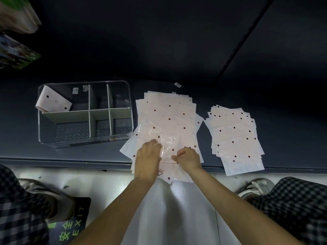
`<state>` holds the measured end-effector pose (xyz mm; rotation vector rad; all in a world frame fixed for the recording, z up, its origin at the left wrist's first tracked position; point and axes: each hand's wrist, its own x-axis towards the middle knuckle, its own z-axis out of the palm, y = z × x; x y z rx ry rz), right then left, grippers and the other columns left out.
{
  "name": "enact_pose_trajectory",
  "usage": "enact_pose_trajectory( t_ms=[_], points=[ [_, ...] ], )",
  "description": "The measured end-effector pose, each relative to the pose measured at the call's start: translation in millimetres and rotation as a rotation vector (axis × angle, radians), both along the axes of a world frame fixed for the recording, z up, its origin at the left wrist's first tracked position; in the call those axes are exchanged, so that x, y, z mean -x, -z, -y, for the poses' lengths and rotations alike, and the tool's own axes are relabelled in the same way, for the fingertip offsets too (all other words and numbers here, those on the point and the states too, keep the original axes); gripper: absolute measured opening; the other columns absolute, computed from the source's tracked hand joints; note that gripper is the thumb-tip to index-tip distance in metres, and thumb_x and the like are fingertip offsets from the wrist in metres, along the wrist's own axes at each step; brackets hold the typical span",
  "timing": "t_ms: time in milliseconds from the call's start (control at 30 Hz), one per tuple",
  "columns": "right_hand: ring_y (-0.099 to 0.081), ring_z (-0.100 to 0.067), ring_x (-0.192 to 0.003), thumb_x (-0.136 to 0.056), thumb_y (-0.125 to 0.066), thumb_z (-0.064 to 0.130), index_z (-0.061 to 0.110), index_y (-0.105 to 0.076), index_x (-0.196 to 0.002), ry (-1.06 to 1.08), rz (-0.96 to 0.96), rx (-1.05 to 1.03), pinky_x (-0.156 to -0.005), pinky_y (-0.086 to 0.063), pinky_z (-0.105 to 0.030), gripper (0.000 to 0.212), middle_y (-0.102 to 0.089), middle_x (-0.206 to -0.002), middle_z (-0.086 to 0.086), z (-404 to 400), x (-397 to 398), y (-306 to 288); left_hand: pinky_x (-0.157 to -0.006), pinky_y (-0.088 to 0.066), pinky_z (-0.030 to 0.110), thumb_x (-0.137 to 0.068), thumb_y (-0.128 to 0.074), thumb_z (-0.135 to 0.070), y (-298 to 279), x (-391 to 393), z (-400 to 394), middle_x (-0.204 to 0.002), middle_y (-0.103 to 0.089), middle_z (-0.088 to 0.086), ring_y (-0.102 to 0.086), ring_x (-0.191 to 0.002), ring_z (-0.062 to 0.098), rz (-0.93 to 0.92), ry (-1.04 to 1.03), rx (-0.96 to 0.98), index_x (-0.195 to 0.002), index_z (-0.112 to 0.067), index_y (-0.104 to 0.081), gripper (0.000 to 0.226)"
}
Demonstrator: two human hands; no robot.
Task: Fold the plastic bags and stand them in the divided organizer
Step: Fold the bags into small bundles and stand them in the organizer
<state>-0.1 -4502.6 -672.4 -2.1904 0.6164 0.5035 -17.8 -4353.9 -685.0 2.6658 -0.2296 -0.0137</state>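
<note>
Here left hand (147, 156) flat on bag (168, 144), right hand (188, 159) pinching.

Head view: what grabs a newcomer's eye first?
Two bare hands at the near table edge: the left hand presses flat on a polka-dot plastic bag while the right hand pinches its edge. Left of them, a clear divided organizer holds one folded bag in its far-left compartment.

One clear divided organizer (85, 114) sits left of the hands, with six compartments. One folded bag (54, 101) stands in it. Two stacks of dotted bags lie flat: one (168, 117) under the hands, one (235, 137) to their right; sheets too overlapped to count.
</note>
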Motion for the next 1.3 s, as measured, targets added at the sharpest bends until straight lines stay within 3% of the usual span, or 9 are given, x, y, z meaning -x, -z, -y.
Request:
enact_pose_trajectory(
  t_ms=[200,367,533,667,900,1033,1100,1167,1300],
  points=[
    [-0.058,-0.019,-0.096,-0.077,-0.074,0.029,0.021,-0.051,-0.086,0.036,-0.014,0.031,-0.079,-0.044,-0.027,0.026,-0.057,-0.094,0.004,-1,1,2,-0.116,0.016,0.032,-0.102,-0.014,-0.044,19,-6,-13,-0.155,0.024,0.001,0.021,-0.143,0.016,-0.146,0.475,-0.359,-0.147,-0.017,0.018,0.062],
    [-0.058,-0.024,-0.101,-0.084,-0.065,0.032,0.017,-0.047,-0.107,0.033,-0.024,0.14,-0.085,-0.044,-0.033,0.033,-0.062,-0.104,-0.001,-9,11,-3,-0.114,0.019,0.033,-0.097,-0.011,-0.056,18,-9,-12,-0.149,0.034,0.003,0.028,-0.14,0.02,-0.167,0.487,-0.435,-0.144,-0.027,0.022,0.065],
    [-0.039,-0.023,-0.131,-0.096,-0.049,0.02,0.012,-0.046,-0.134,-0.363,0.528,0.367,-0.107,-0.03,-0.033,0.039,-0.048,-0.138,-0.004,-21,25,0,-0.115,0.018,0.036,-0.096,-0.01,-0.057,17,-10,-11,-0.148,0.035,0.008,0.04,-0.13,0.02,-0.18,0.512,-0.435,-0.146,-0.036,0.013,0.059],
    [0.012,-0.008,-0.144,-0.103,-0.02,0.036,0.019,-0.002,-0.151,-0.825,0.38,0.38,-0.116,0.014,-0.027,0.054,0.013,-0.152,0.013,0,13,16,-0.115,0.018,0.038,-0.097,-0.012,-0.056,15,-11,-14,-0.152,0.03,0.013,0.03,-0.139,0.024,-0.185,0.557,-0.442,-0.149,-0.037,-0.003,0.056],
    [0.033,-0.006,-0.135,-0.09,-0.007,0.065,0.022,0.028,-0.139,-1.05,0.281,0.571,-0.114,0.018,-0.029,0.074,0.033,-0.148,0.009,30,6,26,-0.112,0.024,0.031,-0.097,-0.019,-0.057,17,-19,-48,-0.147,0.035,0.004,0.031,-0.138,0.021,-0.118,0.712,-0.348,-0.14,-0.052,0.01,0.052],
    [0.02,-0.012,-0.142,-0.092,-0.023,0.063,0.015,0.012,-0.148,-1.021,0.301,0.603,-0.116,0.014,-0.032,0.082,0.02,-0.154,0.0,26,7,23,-0.113,0.023,0.034,-0.094,-0.014,-0.062,20,-17,-71,-0.152,0.03,0.002,0.029,-0.14,0.016,-0.1,0.745,-0.334,-0.142,-0.053,0.006,0.053],
    [-0.018,-0.024,-0.144,-0.088,-0.051,0.055,0.007,-0.032,-0.145,-0.993,0.473,0.625,-0.119,-0.009,-0.039,0.076,-0.018,-0.155,-0.013,24,10,15,-0.113,0.022,0.033,-0.094,-0.016,-0.061,20,-16,-73,-0.152,0.03,0.001,0.03,-0.14,0.016,-0.12,0.742,-0.322,-0.142,-0.054,0.004,0.052],
    [-0.061,-0.028,-0.111,-0.073,-0.077,0.04,0.005,-0.067,-0.105,-1.032,0.743,0.652,-0.103,-0.043,-0.043,0.049,-0.061,-0.124,-0.017,22,12,12,-0.114,0.02,0.031,-0.096,-0.021,-0.059,18,-16,-71,-0.153,0.029,0.001,0.029,-0.14,0.015,-0.151,0.736,-0.308,-0.143,-0.053,0.0,0.052],
    [-0.07,-0.02,-0.076,-0.057,-0.089,0.023,0.01,-0.071,-0.068,-1.146,0.939,0.697,-0.086,-0.055,-0.034,0.024,-0.072,-0.083,-0.006,14,14,6,-0.116,0.014,0.03,-0.095,-0.03,-0.057,9,-14,-65,-0.157,0.015,0.0,0.018,-0.144,0.013,-0.222,0.666,-0.186,-0.143,-0.05,-0.021,0.049]
  ],
)
